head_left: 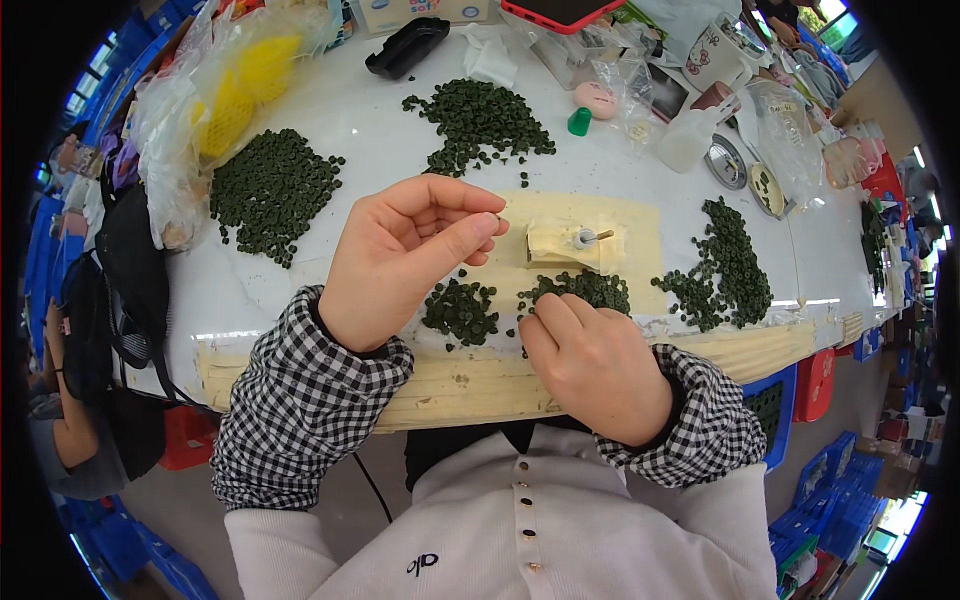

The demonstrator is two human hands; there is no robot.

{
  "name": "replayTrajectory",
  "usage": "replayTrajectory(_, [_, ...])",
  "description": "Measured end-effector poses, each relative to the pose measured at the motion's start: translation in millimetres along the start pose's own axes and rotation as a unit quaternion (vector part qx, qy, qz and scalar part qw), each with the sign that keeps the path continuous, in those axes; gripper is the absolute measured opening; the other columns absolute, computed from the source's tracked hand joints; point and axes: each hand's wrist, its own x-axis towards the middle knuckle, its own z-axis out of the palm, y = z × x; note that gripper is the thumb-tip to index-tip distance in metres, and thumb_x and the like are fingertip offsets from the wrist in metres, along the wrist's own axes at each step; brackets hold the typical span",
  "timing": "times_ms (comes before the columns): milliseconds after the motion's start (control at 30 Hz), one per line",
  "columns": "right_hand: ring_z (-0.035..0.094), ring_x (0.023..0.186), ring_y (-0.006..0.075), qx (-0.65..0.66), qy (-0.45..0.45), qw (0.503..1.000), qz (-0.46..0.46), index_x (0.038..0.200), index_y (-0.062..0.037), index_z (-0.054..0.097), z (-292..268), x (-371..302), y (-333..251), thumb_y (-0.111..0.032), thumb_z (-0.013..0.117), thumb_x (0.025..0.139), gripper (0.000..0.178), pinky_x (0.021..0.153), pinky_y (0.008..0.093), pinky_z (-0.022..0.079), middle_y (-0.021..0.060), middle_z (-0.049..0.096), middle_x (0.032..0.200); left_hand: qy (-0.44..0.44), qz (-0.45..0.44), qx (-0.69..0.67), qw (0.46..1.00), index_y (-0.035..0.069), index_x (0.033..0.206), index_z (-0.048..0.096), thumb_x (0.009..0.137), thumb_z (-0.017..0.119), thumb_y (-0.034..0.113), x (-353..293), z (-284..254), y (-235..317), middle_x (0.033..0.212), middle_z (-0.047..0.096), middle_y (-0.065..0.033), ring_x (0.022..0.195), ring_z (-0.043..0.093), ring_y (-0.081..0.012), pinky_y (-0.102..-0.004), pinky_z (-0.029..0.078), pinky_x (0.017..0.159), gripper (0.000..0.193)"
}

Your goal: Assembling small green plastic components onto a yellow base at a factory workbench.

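My left hand is raised above the table, thumb and forefinger pinched together. Whatever sits between those fingertips is too small to make out. To its right stands a small block wrapped in cream tape, with a metal pin sticking out of a pale collar on it. My right hand reaches down, fingers curled, to the near edge of a pile of small dark green round pieces in front of the block. Its fingertips are partly hidden. A smaller heap of the same pieces lies below my left hand.
More green pieces lie in heaps at the left, the back and the right. A plastic bag with yellow netting, a black case, a green cap and a round tin surround them. Cream tape covers the front edge.
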Motion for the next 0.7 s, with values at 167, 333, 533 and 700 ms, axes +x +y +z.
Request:
replayTrajectory(167, [0.057,0.070,0.0182,0.040,0.045,0.998,0.005,0.079,-0.0030,0.058,9.9,-4.6,8.2,-0.009,0.063,0.074,0.010,0.059,0.0279,0.049,0.0056,0.049,0.076,0.000,-0.003,-0.003,1.000,-0.002,0.111,0.064,0.095,0.063,0.009,-0.2,-0.2,-0.7,0.098,0.071,-0.0101,0.087,0.065,-0.0115,-0.0256,0.053,0.079,0.020])
replayTrajectory(333, [0.060,0.066,0.0213,0.244,0.114,0.959,0.092,0.089,-0.0013,0.061,5.3,-9.3,19.2,0.003,0.069,0.077,0.015,0.057,0.0310,0.049,0.0086,0.057,0.085,-0.023,-0.028,-0.021,0.999,-0.002,0.111,0.064,0.095,0.063,0.010,-1.2,-0.9,1.4,0.097,0.071,-0.0105,0.086,0.066,-0.0125,-0.0256,0.055,0.078,0.020])
replayTrajectory(533, [0.057,0.063,0.0149,0.416,0.134,0.882,0.175,0.093,0.0005,0.061,-7.4,-9.6,18.9,0.004,0.067,0.083,0.012,0.056,0.0274,0.047,0.0077,0.055,0.083,-0.117,-0.169,-0.071,0.976,0.000,0.111,0.062,0.098,0.059,0.014,-1.2,1.6,4.7,0.101,0.072,-0.0136,0.088,0.071,-0.0185,-0.0283,0.059,0.078,0.020])
replayTrajectory(700, [0.057,0.061,0.0154,0.423,0.182,0.871,0.171,0.091,0.0000,0.063,-6.3,-5.6,16.7,0.004,0.070,0.081,0.013,0.055,0.0269,0.047,0.0083,0.057,0.084,-0.154,-0.232,-0.137,0.951,0.002,0.113,0.057,0.100,0.056,0.018,-8.3,10.3,5.5,0.101,0.072,-0.0153,0.093,0.072,-0.0223,-0.0293,0.060,0.080,0.020])
